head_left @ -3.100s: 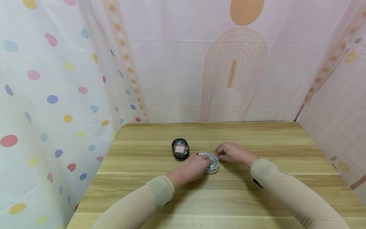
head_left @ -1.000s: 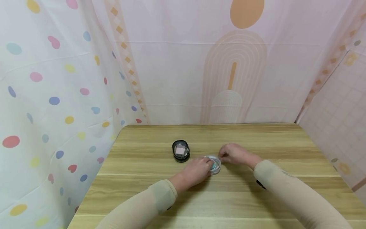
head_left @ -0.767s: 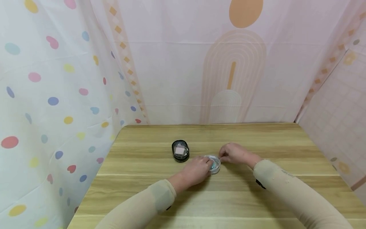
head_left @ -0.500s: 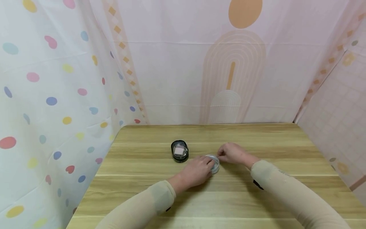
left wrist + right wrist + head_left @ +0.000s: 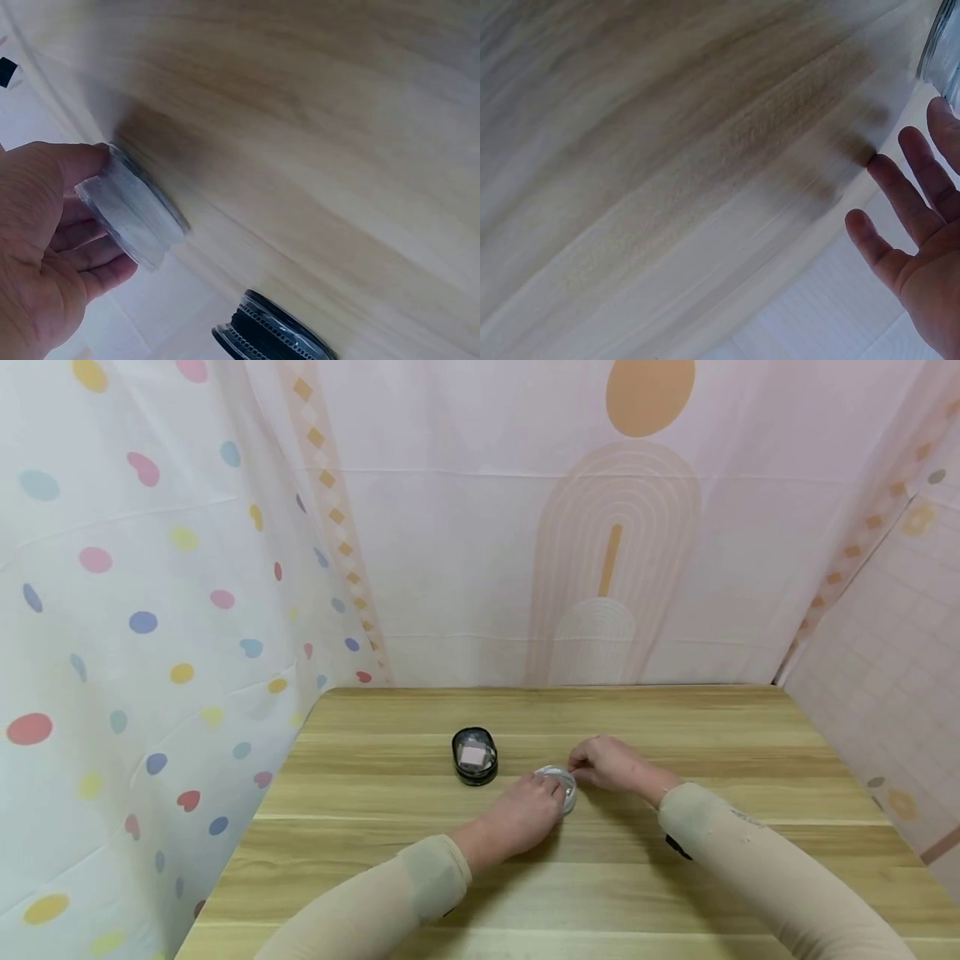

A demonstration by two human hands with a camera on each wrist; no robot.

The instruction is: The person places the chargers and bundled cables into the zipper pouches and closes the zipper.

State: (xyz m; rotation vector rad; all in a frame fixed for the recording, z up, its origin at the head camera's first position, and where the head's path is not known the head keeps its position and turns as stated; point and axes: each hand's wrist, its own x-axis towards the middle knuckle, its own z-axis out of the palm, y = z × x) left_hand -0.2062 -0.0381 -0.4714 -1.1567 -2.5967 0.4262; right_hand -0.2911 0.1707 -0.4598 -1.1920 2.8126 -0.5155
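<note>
In the head view a small round clear case (image 5: 571, 795) with a whitish rim sits at mid-table between both hands. My left hand (image 5: 521, 815) grips it from the left, fingers over its near side. The left wrist view shows the thumb on one rim of the round case (image 5: 133, 210) and the fingers along the other. Thumb and index finger of my right hand (image 5: 613, 763) pinch at the case's right edge. In the right wrist view the other fingers (image 5: 900, 195) are spread away from it, and the thumb is out of sight.
A black-rimmed oval case (image 5: 474, 757) with a clear top stands left of and behind the left hand, a pale pink block showing inside. The wood-grain table (image 5: 675, 902) ends at a patterned curtain (image 5: 465, 568) at the back, with more curtains at both sides.
The left hand has shifted slightly right and farther over the round case, covering the teal patch that showed in its middle. The right hand has stayed at the right edge, moving only a little.
</note>
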